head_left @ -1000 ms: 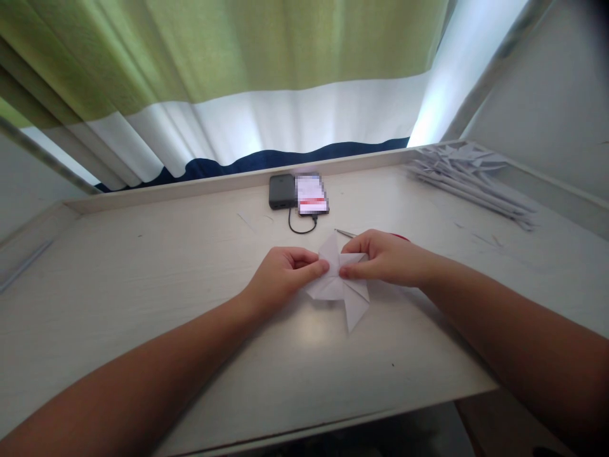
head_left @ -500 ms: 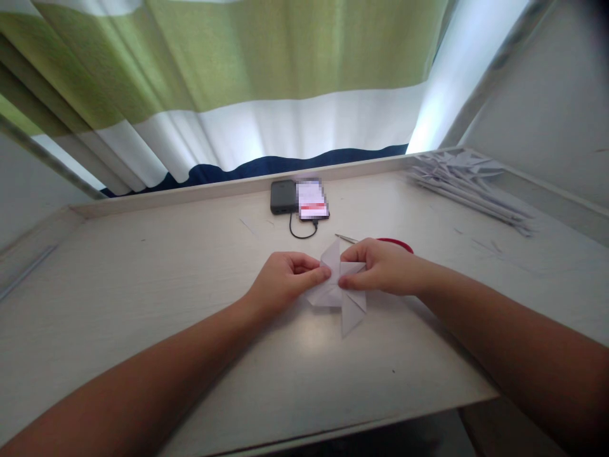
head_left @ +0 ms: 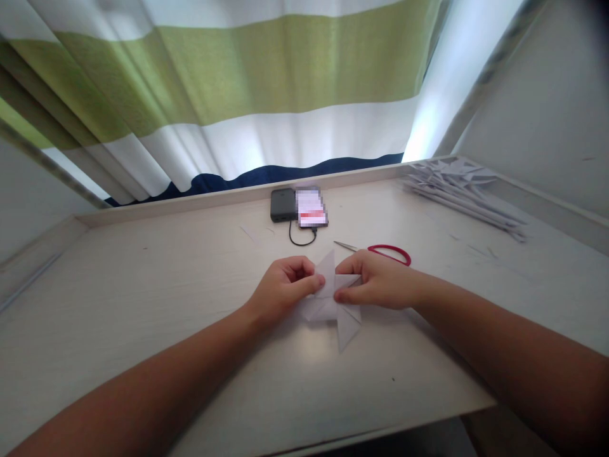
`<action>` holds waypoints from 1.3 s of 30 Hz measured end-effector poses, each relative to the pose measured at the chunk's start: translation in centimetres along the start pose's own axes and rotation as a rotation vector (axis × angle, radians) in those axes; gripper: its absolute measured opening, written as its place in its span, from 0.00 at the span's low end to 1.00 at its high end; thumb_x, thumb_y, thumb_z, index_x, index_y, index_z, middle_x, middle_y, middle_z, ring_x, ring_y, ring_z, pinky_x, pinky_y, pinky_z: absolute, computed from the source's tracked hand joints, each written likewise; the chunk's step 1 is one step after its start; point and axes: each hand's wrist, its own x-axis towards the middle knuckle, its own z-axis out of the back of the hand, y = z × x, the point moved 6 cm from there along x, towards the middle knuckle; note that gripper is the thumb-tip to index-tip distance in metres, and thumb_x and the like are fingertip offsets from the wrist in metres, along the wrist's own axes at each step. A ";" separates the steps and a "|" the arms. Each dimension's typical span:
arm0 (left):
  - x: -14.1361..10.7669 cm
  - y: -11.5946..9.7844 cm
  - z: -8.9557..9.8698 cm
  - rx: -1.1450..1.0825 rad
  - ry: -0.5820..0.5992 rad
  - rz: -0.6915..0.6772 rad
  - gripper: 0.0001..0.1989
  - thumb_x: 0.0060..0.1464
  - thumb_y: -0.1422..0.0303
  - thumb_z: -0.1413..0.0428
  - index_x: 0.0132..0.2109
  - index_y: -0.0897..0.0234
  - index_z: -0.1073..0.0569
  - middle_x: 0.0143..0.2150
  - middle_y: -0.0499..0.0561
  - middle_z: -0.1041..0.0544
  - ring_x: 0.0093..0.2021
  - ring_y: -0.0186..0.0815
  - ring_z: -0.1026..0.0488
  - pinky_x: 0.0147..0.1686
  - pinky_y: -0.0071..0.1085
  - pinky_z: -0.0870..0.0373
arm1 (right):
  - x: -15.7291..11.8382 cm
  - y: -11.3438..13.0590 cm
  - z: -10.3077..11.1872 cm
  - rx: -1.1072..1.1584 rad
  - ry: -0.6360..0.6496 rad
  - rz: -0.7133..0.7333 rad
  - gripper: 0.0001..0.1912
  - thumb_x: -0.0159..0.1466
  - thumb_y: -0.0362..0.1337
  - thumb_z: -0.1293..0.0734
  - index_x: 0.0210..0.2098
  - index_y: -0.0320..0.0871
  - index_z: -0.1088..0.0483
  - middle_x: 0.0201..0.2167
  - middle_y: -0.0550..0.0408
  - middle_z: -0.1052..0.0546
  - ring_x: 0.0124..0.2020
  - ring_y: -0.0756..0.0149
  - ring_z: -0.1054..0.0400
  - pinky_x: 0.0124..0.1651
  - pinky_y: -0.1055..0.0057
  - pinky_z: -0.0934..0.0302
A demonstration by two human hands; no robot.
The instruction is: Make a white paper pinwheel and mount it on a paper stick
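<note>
A white folded paper piece (head_left: 328, 304) with pointed flaps, shaped like a pinwheel, is between my hands just above the desk. My left hand (head_left: 290, 285) pinches its left side, thumb on top and fingers curled under. My right hand (head_left: 371, 279) grips its right side, with the thumb near the centre of the folds. One flap points up between the hands and another points down toward me. Scissors with red handles (head_left: 390, 249) lie just behind my right hand, blades pointing left.
A black power bank (head_left: 282, 205) and a phone (head_left: 311, 207) joined by a short cable lie at the back of the pale desk (head_left: 190, 254). A pile of folded white paper (head_left: 457, 190) rests at the back right, with thin scraps nearby. Curtains hang behind.
The view has tilted slightly, so the desk items appear lower. More of the scissors' red handle shows. Both hands still hold the folded paper, which has shifted slightly left in view.
</note>
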 end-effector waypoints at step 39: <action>-0.4 0.2 -1.2 0.164 0.337 0.015 0.15 0.43 0.65 0.36 0.39 0.69 0.23 0.34 0.54 0.22 0.34 0.37 0.26 0.32 0.29 0.35 | 0.0 -0.2 0.2 -0.091 -0.067 0.000 0.11 0.54 0.41 0.32 0.29 0.38 0.25 0.24 0.55 0.25 0.24 0.68 0.33 0.24 0.76 0.46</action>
